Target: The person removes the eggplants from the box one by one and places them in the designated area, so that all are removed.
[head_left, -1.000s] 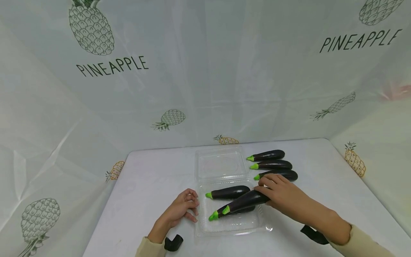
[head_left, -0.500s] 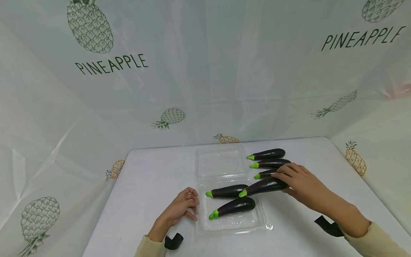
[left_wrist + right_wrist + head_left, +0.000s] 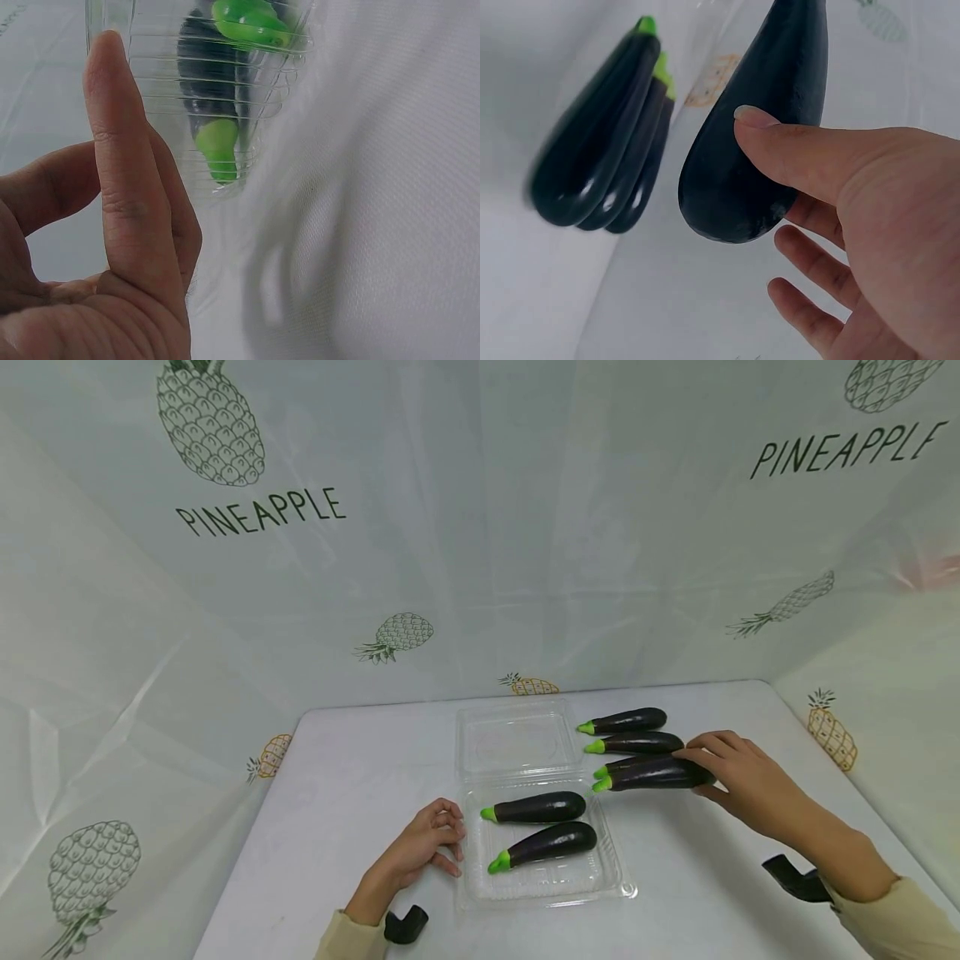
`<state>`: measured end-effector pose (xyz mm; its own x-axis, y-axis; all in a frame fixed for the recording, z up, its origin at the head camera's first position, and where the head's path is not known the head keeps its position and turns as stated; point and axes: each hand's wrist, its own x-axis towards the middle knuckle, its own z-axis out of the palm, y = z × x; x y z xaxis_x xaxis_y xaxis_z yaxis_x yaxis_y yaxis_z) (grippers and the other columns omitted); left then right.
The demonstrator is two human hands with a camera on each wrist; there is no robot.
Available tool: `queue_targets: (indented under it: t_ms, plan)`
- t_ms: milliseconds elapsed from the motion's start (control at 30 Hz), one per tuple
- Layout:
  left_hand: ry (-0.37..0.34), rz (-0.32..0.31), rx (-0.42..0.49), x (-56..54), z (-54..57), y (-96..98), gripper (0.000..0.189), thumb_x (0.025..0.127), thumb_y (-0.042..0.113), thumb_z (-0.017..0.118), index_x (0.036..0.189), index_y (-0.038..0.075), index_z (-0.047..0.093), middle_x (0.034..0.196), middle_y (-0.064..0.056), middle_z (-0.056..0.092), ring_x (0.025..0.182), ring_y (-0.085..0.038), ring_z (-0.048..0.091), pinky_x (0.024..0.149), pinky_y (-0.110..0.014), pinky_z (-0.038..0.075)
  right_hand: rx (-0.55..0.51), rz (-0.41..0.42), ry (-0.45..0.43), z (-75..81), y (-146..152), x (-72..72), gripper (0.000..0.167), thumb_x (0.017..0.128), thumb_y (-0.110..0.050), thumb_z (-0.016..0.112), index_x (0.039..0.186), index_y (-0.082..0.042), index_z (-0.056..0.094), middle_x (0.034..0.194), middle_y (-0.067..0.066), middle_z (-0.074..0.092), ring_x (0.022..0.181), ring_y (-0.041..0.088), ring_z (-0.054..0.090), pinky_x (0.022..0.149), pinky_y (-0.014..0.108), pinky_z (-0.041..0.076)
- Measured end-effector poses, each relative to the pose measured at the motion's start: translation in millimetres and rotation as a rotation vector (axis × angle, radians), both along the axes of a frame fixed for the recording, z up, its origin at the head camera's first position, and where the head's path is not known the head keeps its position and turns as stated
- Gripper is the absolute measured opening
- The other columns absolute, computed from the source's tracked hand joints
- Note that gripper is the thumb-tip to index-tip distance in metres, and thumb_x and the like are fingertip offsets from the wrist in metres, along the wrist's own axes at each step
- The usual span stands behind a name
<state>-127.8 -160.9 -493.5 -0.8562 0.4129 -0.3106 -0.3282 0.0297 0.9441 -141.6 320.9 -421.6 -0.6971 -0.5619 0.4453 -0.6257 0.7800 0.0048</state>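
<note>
My right hand [image 3: 750,781] pinches a dark eggplant [image 3: 757,157] by its thick end, thumb lying along the skin. The held eggplant's green stem points left, just in front of a row of three similar eggplants [image 3: 641,742] right of the container, and it overlaps the nearest one in the head view. Two more eggplants [image 3: 540,807] [image 3: 555,843] lie inside a clear plastic clamshell container [image 3: 555,885]. At that container's left wall rests my left hand [image 3: 423,847], fingers relaxed; the left wrist view shows one finger straight along the wall.
The container's lid [image 3: 513,739] lies folded back behind its base. A white cloth covers the table [image 3: 360,777], and a pineapple-printed sheet [image 3: 480,568] hangs behind it. Black curved pieces [image 3: 406,925] sit by both wrists.
My right hand has carried the eggplant out from above the container, rightward, to the front of the row of three. My left hand has stayed at the container's wall.
</note>
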Motion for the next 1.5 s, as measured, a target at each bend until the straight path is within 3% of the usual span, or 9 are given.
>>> queue_targets:
  t_ms: [433, 800, 1033, 1500]
  plan:
    - [0.002, 0.001, -0.01, -0.3, -1.7, 0.8, 0.027, 0.1, 0.0, 0.058, 0.122, -0.006, 0.043, 0.092, -0.005, 0.055, 0.069, -0.015, 0.062, 0.054, -0.029, 0.063, 0.011, -0.053, -0.061, -17.5, 26, -8.2, 0.057, 0.059, 0.001, 0.099, 0.111, -0.004, 0.075, 0.106, 0.011, 0.068, 0.099, 0.04, 0.064, 0.077, 0.06, 0.059]
    - [-0.001, 0.01, -0.012, 0.1, -3.4, 1.1, 0.024, 0.101, -0.001, 0.056, 0.121, -0.005, 0.044, 0.093, -0.006, 0.055, 0.069, -0.016, 0.062, 0.054, -0.03, 0.062, 0.036, -0.077, -0.177, -39.9, 26, -10.4, 0.053, 0.064, 0.001, 0.097, 0.111, -0.001, 0.074, 0.107, 0.012, 0.068, 0.1, 0.039, 0.066, 0.079, 0.058, 0.06]
    - [-0.007, 0.014, -0.014, -0.3, -4.1, 1.2, 0.022, 0.101, -0.001, 0.056, 0.12, -0.003, 0.045, 0.092, -0.006, 0.055, 0.069, -0.016, 0.062, 0.054, -0.029, 0.062, 0.034, -0.052, -0.154, -51.3, 24, -10.7, 0.057, 0.059, 0.001, 0.099, 0.111, -0.001, 0.074, 0.105, 0.011, 0.069, 0.097, 0.038, 0.066, 0.077, 0.055, 0.061]
    - [-0.019, 0.012, -0.01, -1.5, -3.4, 1.7, 0.025, 0.102, 0.0, 0.058, 0.122, -0.005, 0.044, 0.091, -0.005, 0.055, 0.068, -0.016, 0.062, 0.054, -0.029, 0.063, 0.056, -0.098, -0.196, -64.1, 18, -13.3, 0.055, 0.064, 0.0, 0.097, 0.114, -0.001, 0.073, 0.109, 0.015, 0.068, 0.103, 0.041, 0.066, 0.082, 0.058, 0.06]
